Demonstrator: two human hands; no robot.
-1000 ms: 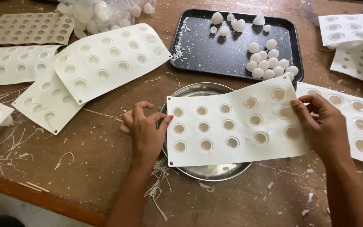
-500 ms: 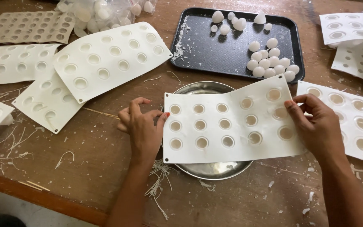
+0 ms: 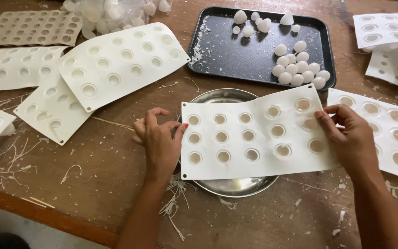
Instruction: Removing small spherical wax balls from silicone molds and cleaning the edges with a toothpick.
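- left hand [image 3: 160,140] grips left edge of white mould sheet [image 3: 254,136], thumb on top, fingers curled behind
- right hand [image 3: 348,138] grips sheet's right edge
- sheet held flat over round steel bowl [image 3: 229,184], covers most of it
- sheet has rows of round cavities, right-side ones look filled
- black tray [image 3: 236,53] behind bowl, white dome pieces [image 3: 298,71] clustered at its right side
- more white mould sheets [image 3: 116,64] stacked left, others far right
- wooden worktop [image 3: 102,184] littered with white scraps and threads
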